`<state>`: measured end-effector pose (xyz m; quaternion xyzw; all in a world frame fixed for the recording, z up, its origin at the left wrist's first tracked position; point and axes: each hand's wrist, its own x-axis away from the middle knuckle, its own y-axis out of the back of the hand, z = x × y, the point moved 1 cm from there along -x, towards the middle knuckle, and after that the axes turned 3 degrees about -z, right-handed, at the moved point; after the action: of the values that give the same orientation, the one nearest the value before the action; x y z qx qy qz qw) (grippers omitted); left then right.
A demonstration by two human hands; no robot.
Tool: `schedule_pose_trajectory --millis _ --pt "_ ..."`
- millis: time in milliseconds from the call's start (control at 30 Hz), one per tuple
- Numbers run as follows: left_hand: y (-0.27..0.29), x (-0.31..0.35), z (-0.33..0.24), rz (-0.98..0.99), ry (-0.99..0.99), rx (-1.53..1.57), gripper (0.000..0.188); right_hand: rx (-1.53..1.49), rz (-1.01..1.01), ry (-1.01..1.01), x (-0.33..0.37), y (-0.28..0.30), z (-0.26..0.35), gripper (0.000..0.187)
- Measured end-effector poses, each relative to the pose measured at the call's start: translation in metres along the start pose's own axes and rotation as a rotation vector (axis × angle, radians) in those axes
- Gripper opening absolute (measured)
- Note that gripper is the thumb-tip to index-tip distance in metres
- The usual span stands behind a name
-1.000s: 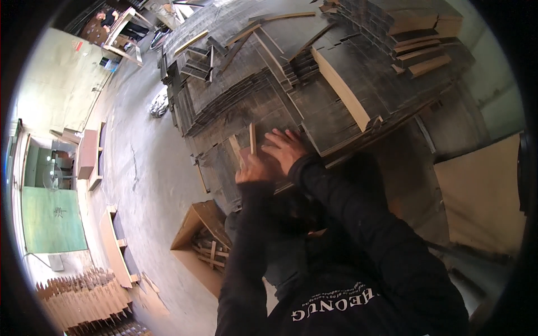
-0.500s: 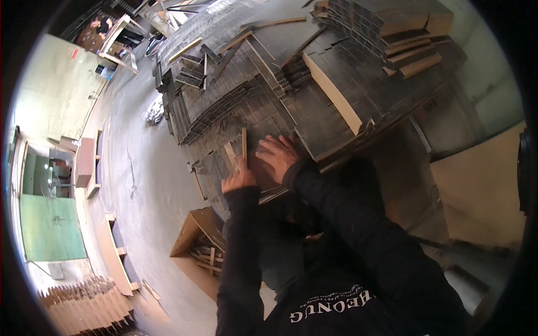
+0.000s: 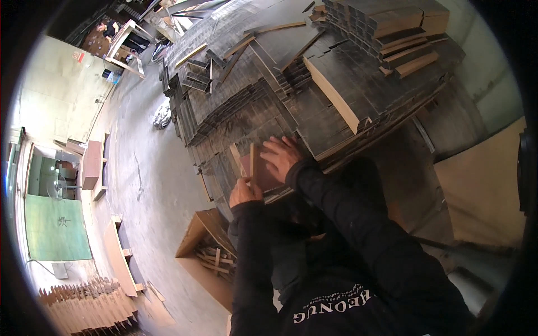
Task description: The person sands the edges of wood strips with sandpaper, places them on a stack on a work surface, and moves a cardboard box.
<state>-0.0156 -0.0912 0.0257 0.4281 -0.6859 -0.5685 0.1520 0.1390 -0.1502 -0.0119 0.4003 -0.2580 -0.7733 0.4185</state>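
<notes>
A thin light wooden strip stands up from my left hand, which pinches it near its lower end. Beside it, a second pale strip lies at a slant. Under both hands is a reddish-brown panel at the near edge of the dark worktop. My right hand rests on the panel's right side, fingers spread and holding nothing. The palm hides part of the panel.
Long dark-faced boards and a pale-edged plank cover the worktop. Boards are stacked at the far right. A cardboard box of wood offcuts stands at lower left. Far off, a person is by a table.
My left hand has drawn a little nearer, and the strip in it has shifted right over the panel. More of the reddish-brown panel shows. The right hand stays almost in place.
</notes>
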Motion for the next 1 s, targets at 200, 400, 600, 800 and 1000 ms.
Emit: schedule_pose_trajectory --millis 200,400,600,800,1000 --pt "-0.010 0.012 -0.001 0.214 0.050 -0.311 0.045 -0.008 0.014 -0.004 0.000 -0.001 0.001 0.032" --pt "-0.009 -0.003 -0.003 0.120 0.005 -0.176 0.052 0.002 -0.017 0.005 0.000 -0.002 0.002 0.032" --pt "-0.009 0.064 0.005 0.171 0.003 -0.209 0.056 0.004 -0.052 -0.022 0.007 0.002 -0.007 0.032" --pt "-0.041 -0.008 0.037 0.073 -0.029 -0.335 0.061 -0.005 -0.030 0.016 0.000 0.003 0.007 0.032" --pt "-0.029 0.064 0.020 -0.028 -0.119 -0.258 0.061 -0.008 -0.038 -0.007 0.003 -0.002 -0.007 0.030"
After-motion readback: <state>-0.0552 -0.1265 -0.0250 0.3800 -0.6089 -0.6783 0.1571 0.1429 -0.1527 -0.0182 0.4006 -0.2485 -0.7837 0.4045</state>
